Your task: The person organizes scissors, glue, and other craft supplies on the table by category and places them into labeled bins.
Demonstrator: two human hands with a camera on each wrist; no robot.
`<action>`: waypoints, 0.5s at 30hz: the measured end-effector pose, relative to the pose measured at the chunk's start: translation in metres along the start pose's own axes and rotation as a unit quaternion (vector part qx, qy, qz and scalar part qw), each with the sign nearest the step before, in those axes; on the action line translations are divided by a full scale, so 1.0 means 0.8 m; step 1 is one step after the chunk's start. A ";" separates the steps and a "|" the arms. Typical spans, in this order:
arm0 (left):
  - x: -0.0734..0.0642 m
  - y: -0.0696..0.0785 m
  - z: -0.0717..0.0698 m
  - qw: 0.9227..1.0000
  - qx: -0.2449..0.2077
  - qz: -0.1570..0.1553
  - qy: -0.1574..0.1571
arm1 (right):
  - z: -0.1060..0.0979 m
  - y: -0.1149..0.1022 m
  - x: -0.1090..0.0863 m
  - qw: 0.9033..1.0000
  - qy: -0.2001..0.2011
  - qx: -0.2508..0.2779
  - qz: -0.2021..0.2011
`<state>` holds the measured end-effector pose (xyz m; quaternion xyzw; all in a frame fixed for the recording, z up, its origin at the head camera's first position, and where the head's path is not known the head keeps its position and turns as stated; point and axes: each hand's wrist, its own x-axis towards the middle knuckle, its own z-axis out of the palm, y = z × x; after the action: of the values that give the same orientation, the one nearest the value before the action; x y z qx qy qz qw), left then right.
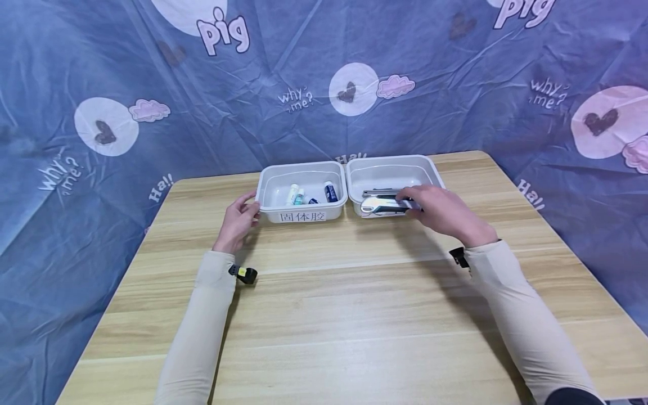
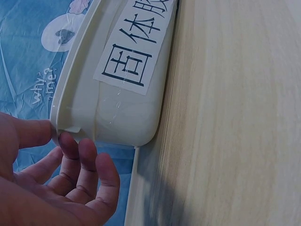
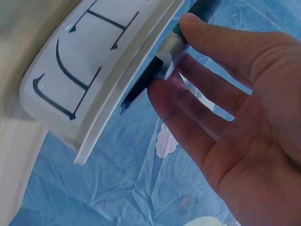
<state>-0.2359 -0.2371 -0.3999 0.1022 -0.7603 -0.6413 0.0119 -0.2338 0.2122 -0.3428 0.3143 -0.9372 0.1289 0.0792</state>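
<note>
My left hand (image 1: 238,220) pinches the left end of a white plastic bin (image 1: 273,212), thumb on the rim and fingertips beneath it in the left wrist view. Inside that bin lie several glue sticks (image 1: 331,192), white, teal and dark blue. At the right, my right hand (image 1: 442,211) grips a utility knife (image 1: 382,205), silver and dark with a green band, between thumb and fingers. The knife overlaps the front rim of a second white bin (image 1: 387,173). Another silver knife (image 1: 382,192) shows behind it in that bin.
Both bins stand side by side at the back of a wooden table (image 1: 329,315). The left one bears a paper label (image 1: 302,217) with Chinese characters; the right bin's label (image 3: 80,66) is partly seen. A blue printed cloth (image 1: 253,112) hangs behind the table.
</note>
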 end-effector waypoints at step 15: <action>0.003 -0.003 0.000 1.000 -0.005 -0.002 0.003 | -0.006 0.022 -0.001 0.998 0.063 0.018 0.024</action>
<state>-0.2380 -0.2377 -0.4028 0.1056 -0.7569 -0.6447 0.0138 -0.2438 0.2276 -0.3421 0.2841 -0.9353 0.1668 0.1295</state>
